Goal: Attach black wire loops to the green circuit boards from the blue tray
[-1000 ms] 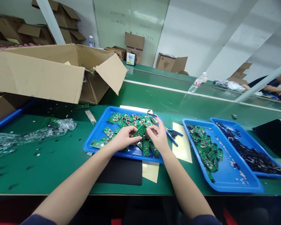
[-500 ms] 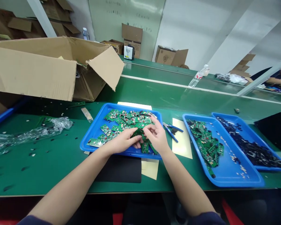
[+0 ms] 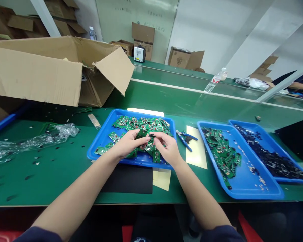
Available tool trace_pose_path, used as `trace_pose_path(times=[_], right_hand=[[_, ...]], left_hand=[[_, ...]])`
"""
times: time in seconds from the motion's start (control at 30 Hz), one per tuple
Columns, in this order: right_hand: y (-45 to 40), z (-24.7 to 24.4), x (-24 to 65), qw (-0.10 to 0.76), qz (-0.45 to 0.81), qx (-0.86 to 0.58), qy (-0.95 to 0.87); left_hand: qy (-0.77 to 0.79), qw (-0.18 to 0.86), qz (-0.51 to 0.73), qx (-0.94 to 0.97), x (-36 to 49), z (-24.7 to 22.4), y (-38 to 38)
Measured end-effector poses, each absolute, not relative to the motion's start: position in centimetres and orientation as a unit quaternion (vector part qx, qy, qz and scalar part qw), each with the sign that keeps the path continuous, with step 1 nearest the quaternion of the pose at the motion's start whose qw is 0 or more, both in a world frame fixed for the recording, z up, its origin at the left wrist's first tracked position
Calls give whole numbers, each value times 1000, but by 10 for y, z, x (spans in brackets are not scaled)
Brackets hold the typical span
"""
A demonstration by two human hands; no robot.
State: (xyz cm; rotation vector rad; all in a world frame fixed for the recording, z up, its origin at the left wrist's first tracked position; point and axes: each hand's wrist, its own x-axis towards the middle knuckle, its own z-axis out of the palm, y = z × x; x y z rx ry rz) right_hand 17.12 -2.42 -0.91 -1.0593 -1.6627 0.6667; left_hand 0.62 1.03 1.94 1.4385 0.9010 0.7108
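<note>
Over a blue tray (image 3: 91,152) of green circuit boards, my two hands meet. My left hand (image 3: 128,144) is closed on a small green circuit board (image 3: 141,133), thumb across it. At that board's right end, my right hand (image 3: 166,146) pinches a small black piece (image 3: 152,135); whether the piece is joined to the board I cannot tell. Several loose boards (image 3: 155,125) lie in the tray beneath and behind my fingers. To the right of the tray, blue-handled pliers (image 3: 185,140) rest with their handles apart, partly on a sheet of yellow paper (image 3: 197,156).
Further right stand a blue tray (image 3: 252,188) of boards and small pale bits, and another blue tray (image 3: 232,123) of black parts. A large open carton (image 3: 35,77) and crumpled plastic wrap (image 3: 63,132) occupy the left. A water bottle (image 3: 213,82) stands behind.
My right fingers have lowered and come in to pinch the black piece, which earlier showed above the raised fingers. My left hand still holds the board, now slightly higher and further left.
</note>
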Motion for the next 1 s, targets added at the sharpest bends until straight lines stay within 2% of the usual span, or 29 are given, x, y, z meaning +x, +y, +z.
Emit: trace_pose_path(times=[0.13,0.23,0.33,0.53,0.67,0.77,1.0], right_hand=[[-24,-11,172,462,138,-477,-735],[-25,-15,169,427,90,-509,-742],[-26,-17,166,434,118,-537,-714],[-24,-12,168,550,272,-489,-620],[-25,-11,164,573,346,-470,-575],[-26,-13,161,587,341,-469,-565],[-24,-10,166,610,230,-484,-584]], left_hand=[[384,617,320,608,6,19,10],[381,623,337,595,6,19,10],[363,633,324,601,5,20,9],[371,653,341,564,9,19,6],[356,670,329,562,11,16,6],[332,689,314,562,10,16,5],[359,777,271,440,12,24,0]])
